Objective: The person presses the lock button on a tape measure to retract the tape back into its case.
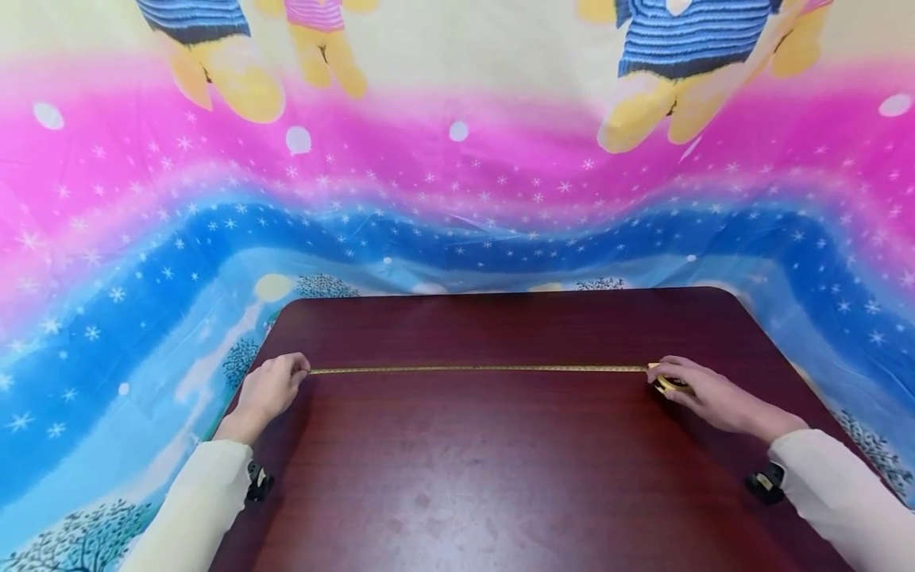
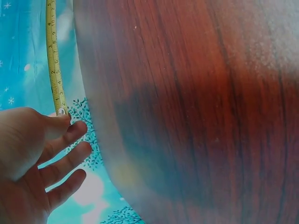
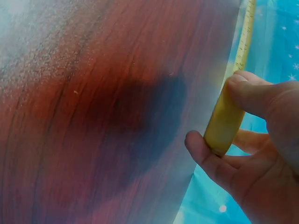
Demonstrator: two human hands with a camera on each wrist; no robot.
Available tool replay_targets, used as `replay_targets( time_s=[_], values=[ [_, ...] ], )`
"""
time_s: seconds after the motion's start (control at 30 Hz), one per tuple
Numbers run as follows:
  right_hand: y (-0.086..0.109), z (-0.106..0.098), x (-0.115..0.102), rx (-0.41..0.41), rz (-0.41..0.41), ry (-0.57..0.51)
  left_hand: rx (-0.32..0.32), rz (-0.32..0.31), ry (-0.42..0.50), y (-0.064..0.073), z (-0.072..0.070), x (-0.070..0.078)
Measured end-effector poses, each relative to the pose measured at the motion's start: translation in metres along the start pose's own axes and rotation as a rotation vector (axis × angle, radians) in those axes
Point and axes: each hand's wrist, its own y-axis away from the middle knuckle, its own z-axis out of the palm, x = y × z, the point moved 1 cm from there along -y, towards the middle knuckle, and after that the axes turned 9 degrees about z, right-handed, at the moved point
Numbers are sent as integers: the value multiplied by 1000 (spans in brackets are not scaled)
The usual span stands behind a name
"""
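Observation:
A yellow measuring tape (image 1: 472,368) runs straight between my two hands above the dark red-brown table. My left hand (image 1: 268,393) pinches its metal end tip between thumb and index finger; in the left wrist view the other fingers (image 2: 67,161) are spread and the printed numbers show near the tip. At the other end, my right hand (image 1: 704,393) grips the yellow and black tape measure case (image 1: 672,384). The right wrist view shows the thumb on top of the case (image 3: 224,121) and fingers beneath it, with the blade coming out past the thumb.
The wooden table (image 1: 465,461) has rounded far corners and a glossy top. Behind and beside it hangs a patterned cloth (image 1: 457,175) in pink and blue. A small black device (image 1: 259,482) sits at the left wrist and another black device (image 1: 766,483) at the right.

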Motion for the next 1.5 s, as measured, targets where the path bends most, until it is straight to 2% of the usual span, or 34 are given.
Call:
replay_targets(
  time_s=[0.13,0.33,0.73,1.0,1.2,1.5],
  values=[
    [-1,-2,1,1,-33,-29,-6,-13,12,1,-1,-1],
    [-1,-4,0,-6,-5,-35,-19,-14,8,3,-3,-2],
    [0,-8,1,1,34,-24,-3,43,6,10,-10,-1],
    [-3,-5,1,-57,94,-102,9,82,-4,15,-13,7],
    [-6,-1,-2,-36,78,-125,36,110,-21,14,-13,15],
    [-10,2,-5,-57,85,-130,63,130,-11,16,-10,13]
  ],
)
